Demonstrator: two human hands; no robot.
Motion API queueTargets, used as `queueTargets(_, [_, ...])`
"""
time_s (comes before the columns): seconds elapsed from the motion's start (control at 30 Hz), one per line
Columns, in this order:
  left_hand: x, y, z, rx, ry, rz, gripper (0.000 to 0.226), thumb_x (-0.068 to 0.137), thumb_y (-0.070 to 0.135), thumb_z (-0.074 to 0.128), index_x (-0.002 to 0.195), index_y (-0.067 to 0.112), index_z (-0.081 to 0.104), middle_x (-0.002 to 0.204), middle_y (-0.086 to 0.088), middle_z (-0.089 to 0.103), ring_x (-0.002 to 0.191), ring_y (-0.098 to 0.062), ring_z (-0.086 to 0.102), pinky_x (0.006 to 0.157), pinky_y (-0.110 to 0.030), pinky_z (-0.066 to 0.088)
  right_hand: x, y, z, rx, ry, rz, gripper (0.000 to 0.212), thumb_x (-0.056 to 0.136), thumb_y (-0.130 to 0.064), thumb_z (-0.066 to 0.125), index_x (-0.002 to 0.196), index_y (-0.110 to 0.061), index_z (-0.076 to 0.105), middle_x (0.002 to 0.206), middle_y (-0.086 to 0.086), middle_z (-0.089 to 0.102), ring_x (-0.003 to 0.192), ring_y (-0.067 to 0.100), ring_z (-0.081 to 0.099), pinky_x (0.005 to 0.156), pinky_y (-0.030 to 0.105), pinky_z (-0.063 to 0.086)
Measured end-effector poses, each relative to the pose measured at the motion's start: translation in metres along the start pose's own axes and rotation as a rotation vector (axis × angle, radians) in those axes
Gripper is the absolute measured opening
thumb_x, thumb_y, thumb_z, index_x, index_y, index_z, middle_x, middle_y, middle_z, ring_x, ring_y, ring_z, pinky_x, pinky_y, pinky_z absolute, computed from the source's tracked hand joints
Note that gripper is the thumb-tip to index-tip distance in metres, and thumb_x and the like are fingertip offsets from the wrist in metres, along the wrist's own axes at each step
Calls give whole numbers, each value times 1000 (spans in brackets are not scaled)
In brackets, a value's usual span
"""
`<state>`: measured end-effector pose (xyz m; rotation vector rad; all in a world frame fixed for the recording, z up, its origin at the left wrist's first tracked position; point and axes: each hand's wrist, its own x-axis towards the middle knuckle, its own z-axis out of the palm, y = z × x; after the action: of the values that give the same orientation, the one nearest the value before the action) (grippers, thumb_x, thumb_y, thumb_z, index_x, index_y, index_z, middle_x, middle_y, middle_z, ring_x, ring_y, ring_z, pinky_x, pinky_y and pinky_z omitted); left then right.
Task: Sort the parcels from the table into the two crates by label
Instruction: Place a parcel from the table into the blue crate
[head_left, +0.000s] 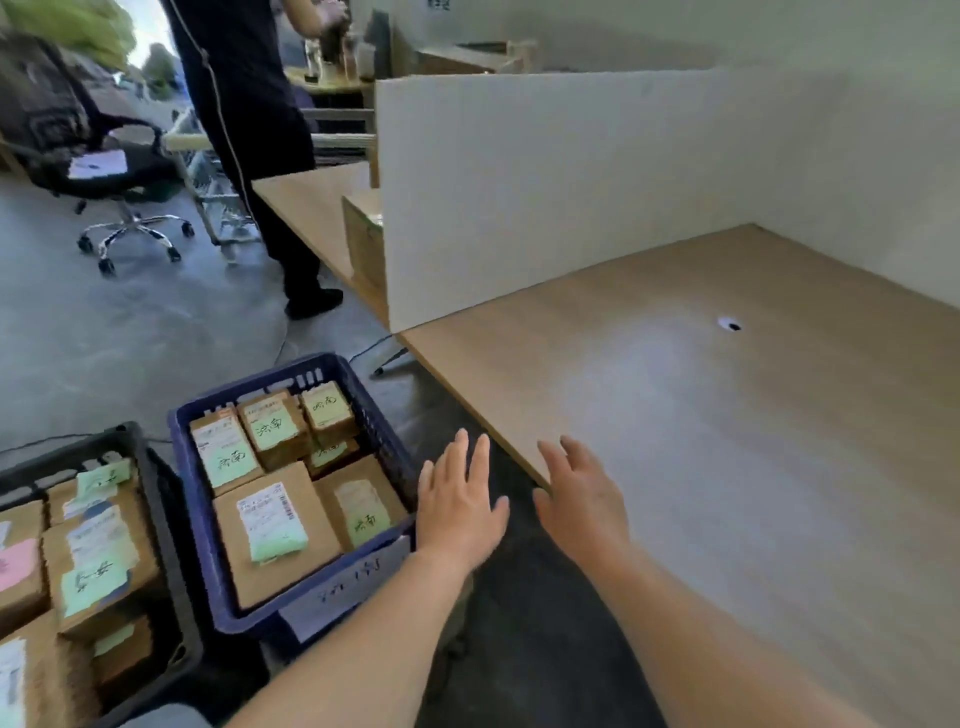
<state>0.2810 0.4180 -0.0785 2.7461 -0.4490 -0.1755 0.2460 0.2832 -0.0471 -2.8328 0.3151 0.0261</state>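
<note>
Left hand flat, fingers straight, beside blue crate of brown parcels, right hand spread at table edge, black crate of parcels further left, white partition behind

black crate cropped, label writing blurred

Grey concrete floor, black office chair, white partition.

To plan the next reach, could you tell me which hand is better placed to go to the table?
Right. The open right hand is at the near edge of the table; the open left hand is beside the blue crate, farther from it.
</note>
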Motion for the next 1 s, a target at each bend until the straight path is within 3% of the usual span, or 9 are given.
queueTargets(0.4, [-61, 226, 50, 190, -51, 392, 82, 93, 66, 26, 152, 26, -15, 160, -7, -19, 148, -24, -13, 118, -51, -4, -145, 203, -70, -15, 300, 321, 66, 93, -39, 53, 150, -22, 24, 157, 9, 19, 142, 26, 23, 114, 39, 22])
queueTargets(0.57, [-91, 302, 88, 209, -113, 533, 82, 93, 68, 23, 151, 28, -18, 158, -6, -24, 147, -24, -18, 118, -51, -6, -208, 272, -80, -97, 384, 478, 68, 82, -36, 70, 142, -16, 44, 146, 16, 40, 133, 33, 42, 108, 47, 33])
queueTargets(0.7, [-119, 351, 114, 240, -168, 652, 81, 92, 69, 21, 150, 28, -20, 157, -6, -27, 146, -23, -21, 118, -51, -7, -256, 318, -80, -143, 420, 626, 78, 50, -37, 91, 118, -10, 65, 120, 19, 63, 103, 35, 65, 82, 48, 53])
queueTargets(1.0, [-164, 440, 165, 258, -290, 882, 79, 93, 68, 20, 150, 29, -19, 158, -3, -26, 146, -21, -21, 118, -48, -10, -338, 381, -73, -160, 461, 888, 81, 44, -40, 93, 116, -11, 67, 115, 18, 65, 97, 33, 68, 78, 47, 55])
